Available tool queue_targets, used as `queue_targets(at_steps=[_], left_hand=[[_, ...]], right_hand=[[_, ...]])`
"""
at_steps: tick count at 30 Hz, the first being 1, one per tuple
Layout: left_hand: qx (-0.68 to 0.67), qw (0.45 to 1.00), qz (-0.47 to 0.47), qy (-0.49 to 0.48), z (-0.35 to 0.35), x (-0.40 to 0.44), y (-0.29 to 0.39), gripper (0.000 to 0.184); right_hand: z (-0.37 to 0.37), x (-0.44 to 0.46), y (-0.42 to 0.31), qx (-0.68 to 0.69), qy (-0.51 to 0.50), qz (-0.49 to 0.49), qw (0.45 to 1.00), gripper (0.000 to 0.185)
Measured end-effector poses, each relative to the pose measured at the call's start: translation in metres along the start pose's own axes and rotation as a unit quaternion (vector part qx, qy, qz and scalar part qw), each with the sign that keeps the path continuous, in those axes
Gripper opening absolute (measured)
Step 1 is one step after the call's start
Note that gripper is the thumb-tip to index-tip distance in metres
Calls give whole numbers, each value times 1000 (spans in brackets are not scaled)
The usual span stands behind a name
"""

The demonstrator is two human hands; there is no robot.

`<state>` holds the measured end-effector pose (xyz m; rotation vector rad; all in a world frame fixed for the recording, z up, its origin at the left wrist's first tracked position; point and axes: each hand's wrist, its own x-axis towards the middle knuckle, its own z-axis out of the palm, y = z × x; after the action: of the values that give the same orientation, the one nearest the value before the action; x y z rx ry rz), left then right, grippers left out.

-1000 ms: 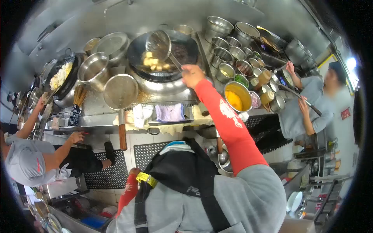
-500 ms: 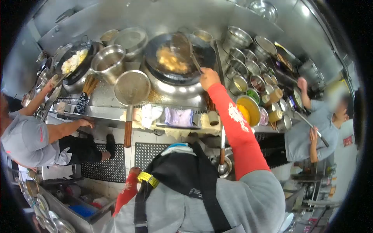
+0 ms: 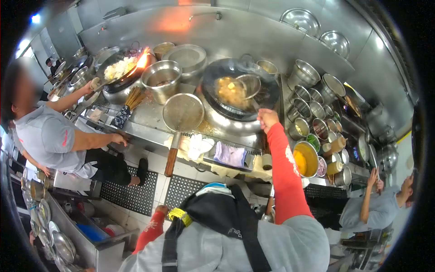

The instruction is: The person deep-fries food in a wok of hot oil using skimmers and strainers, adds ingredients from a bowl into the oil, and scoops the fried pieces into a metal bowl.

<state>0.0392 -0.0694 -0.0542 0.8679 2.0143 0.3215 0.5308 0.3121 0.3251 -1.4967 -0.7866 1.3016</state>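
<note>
– While the right hand [image 3: 268, 119] is closed round a strainer [image 3: 252, 84], is any writing legible?
– Pale lettering on the black apron [image 3: 222, 206], too blurred to read.
– Containers?
– The wok [image 3: 270, 94] holds the strainer and yellowish pieces [image 3: 230, 86]; a metal pot [image 3: 312, 158] holds something orange-yellow.
– Left hand [image 3: 161, 209]?
– Beside the apron; I can't tell whether it's spread.

Orange light [image 3: 172, 22] is glowing on the stainless-steel wall [image 3: 253, 31] behind the cooking range [image 3: 152, 115]; perforated black mats [image 3: 127, 195] are lying on pale tiles [image 3: 155, 165] below its front edge.
</note>
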Motion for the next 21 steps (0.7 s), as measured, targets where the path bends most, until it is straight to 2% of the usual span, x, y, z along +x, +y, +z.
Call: queue_targets(at_steps=[1,2,5,8,10,11,12,13,15,17,18,21], left_hand=[[17,1000,16,8,-7,-9,11,28],[28,997,-74,-21,-15,-16,24,28],[71,997,2,1,-8,8,3,26],[-133,986,-50,-89,1,51,-36,23],[-52,996,-61,-49,-3,25,-13,23],[-11,997,-69,-31,-23,-23,41,22],[-2,1000,8,-17,-5,14,5,23],[-1,997,-66,-41,-15,0,31,22],[99,994,39,-3,8,36,1,21],[31,999,-19,-19,-1,17,15,23],[102,992,69,11,18,49,-12,25],[42,999,-6,-20,3,18,14,27]], right_hand=[[0,-5,1,16,-14,8,1000,18],[-1,-7,0,31,-28,15,999,16],[-6,-12,4,69,-47,18,996,14],[-1,-23,-2,90,-53,3,995,14],[-6,-30,1,95,-38,-8,995,14],[-7,-34,1,97,-35,3,995,15],[-4,-39,-1,100,-34,10,994,15],[0,-42,-6,102,-36,17,994,16],[2,-49,-11,85,-40,5,996,17],[-5,-38,-8,88,-48,-6,995,17],[-3,-34,-7,75,-39,-8,996,24],[12,-48,-12,-14,-9,-32,999,28]])
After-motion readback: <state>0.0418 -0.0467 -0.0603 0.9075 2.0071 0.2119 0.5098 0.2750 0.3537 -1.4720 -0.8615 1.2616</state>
